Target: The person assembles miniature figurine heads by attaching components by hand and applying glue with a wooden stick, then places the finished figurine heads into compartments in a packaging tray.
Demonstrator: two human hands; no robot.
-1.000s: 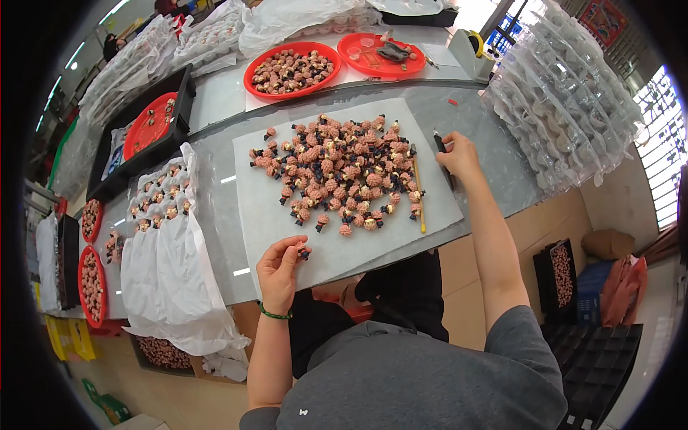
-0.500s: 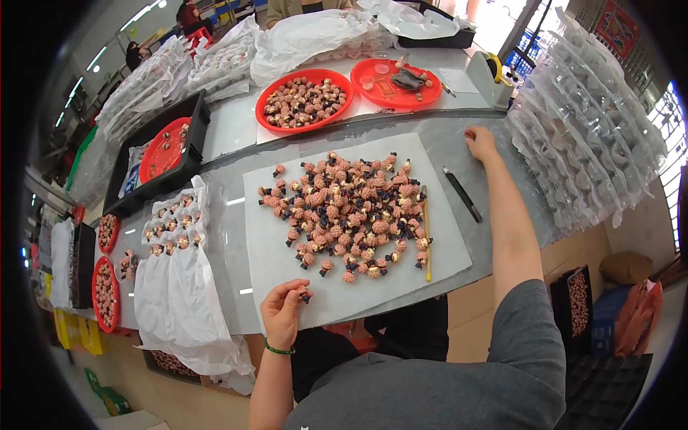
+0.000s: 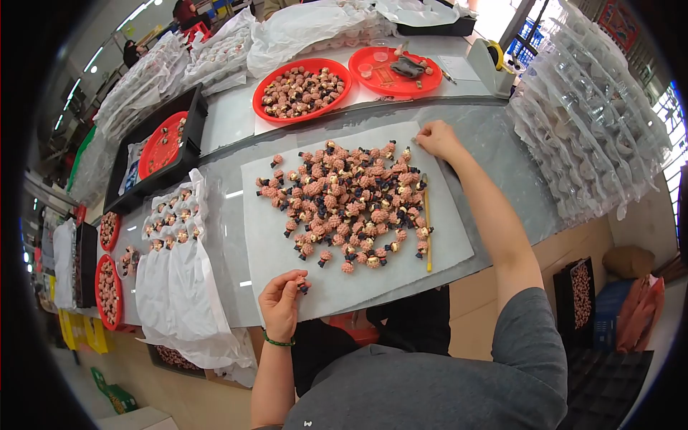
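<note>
My left hand [image 3: 279, 304] is closed in a pinch around a small figurine [image 3: 302, 285] with a pink knobbly head and dark body, just above the near left part of the white sheet [image 3: 276, 244]. A wide heap of similar figurines [image 3: 344, 193] covers the middle of that sheet. Beyond the heap's far right side, my right hand [image 3: 441, 140] has its fingers pressed together near the sheet's far edge. A tiny pale bit shows at the fingertips, too small to name. A thin yellow stick [image 3: 428, 229] lies along the heap's right side.
Red trays [image 3: 349, 84] [image 3: 438, 92] stand beyond the sheet, one full of pink pieces. Stacked clear plastic trays [image 3: 584, 129] rise at right. At left are a black crate [image 3: 201, 136] and a wrapped tray of figurines [image 3: 175, 276]. A person [image 3: 185, 13] is in the background.
My right hand has moved left toward the heap's far right side. The black pen-like tool is now out of sight, near my forearm. My left hand still pinches the figurine, slightly raised.
</note>
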